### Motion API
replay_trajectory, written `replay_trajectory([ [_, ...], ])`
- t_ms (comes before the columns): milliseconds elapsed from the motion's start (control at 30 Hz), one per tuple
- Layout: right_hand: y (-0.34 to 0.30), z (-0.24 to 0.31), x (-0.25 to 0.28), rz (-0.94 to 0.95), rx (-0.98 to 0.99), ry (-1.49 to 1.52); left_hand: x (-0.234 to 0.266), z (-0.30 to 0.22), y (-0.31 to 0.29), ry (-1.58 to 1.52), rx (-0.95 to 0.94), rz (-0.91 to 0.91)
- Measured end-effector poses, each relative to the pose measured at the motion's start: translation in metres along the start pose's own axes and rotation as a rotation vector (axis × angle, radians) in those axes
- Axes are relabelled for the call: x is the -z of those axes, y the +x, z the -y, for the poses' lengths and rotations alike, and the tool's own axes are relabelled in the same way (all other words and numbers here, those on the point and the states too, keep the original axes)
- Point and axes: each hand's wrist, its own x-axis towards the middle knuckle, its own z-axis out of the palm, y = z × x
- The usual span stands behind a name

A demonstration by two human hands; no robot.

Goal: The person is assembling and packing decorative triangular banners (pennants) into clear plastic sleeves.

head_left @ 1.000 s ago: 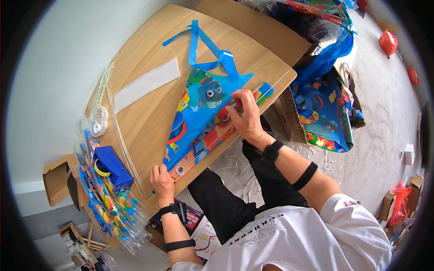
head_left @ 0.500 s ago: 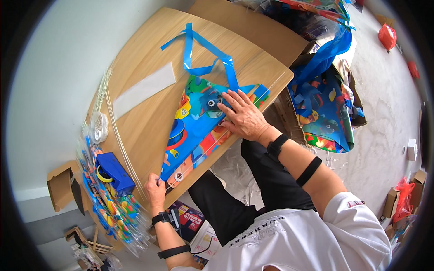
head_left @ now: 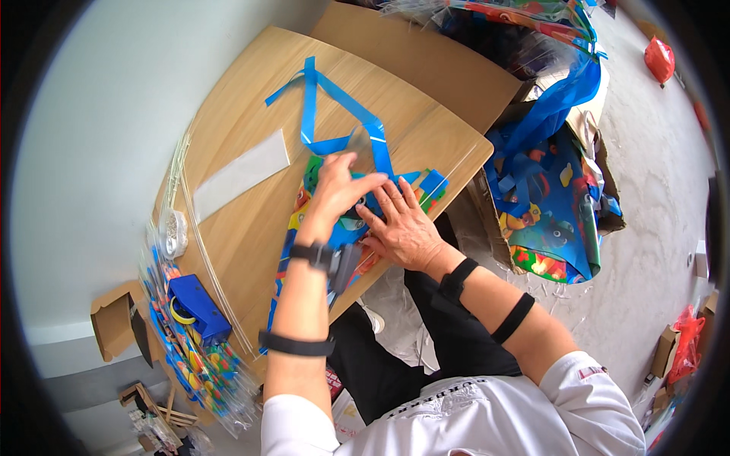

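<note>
A folded kite (head_left: 298,205) of shiny blue cartoon-printed sheet lies along the table's near edge. My right hand (head_left: 404,229) rests flat on its right part, fingers stretched out. My left hand (head_left: 338,188) is over the kite's upper part, thumb and fingers apart, with nothing seen in it. Its thumb comes close to the right fingertips. Blue ribbon tails (head_left: 309,106) run from the kite's far side across the wood. My left forearm hides much of the kite's middle.
On the wooden table (head_left: 243,99) lie a white strip (head_left: 242,175), thin rods (head_left: 205,254) and a blue tape dispenser (head_left: 199,308). Bagged printed pieces (head_left: 201,368) stick out at the left. A carton (head_left: 498,216) with more printed sheets stands right of the table.
My left hand has left the kite's lower left corner and moved up and right, over its upper part near my right hand. The right hand stays pressed on the kite.
</note>
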Motion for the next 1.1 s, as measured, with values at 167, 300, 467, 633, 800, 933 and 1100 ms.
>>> replay_trajectory([
  [167, 0.004, 0.005, 0.004, 0.047, 0.013, 0.040, -0.022, -0.023, 0.066, -0.308, 0.352, 0.113],
  [300, 0.005, 0.003, 0.001, -0.007, 0.023, 0.056, 0.015, -0.044, 0.043, -0.905, 0.157, 0.318],
  [467, 0.001, -0.003, 0.002, -0.034, 0.001, 0.015, 0.110, -0.003, -0.067, -0.483, 0.328, 0.569],
  [633, 0.007, 0.009, 0.004, 0.008, 0.019, 0.003, 0.204, 0.113, -0.240, -0.153, 0.786, 0.389],
  [800, 0.002, 0.003, 0.005, 0.008, 0.014, -0.032, 0.203, 0.067, -0.226, 0.592, 0.673, 0.318],
  [933, 0.004, 0.005, 0.005, 0.003, 0.013, -0.027, 0.118, 0.027, -0.127, -0.012, 0.191, -0.058],
  [1100, 0.005, 0.006, 0.001, -0.033, 0.034, -0.021, 0.026, -0.003, -0.041, 0.143, -0.007, -0.059],
])
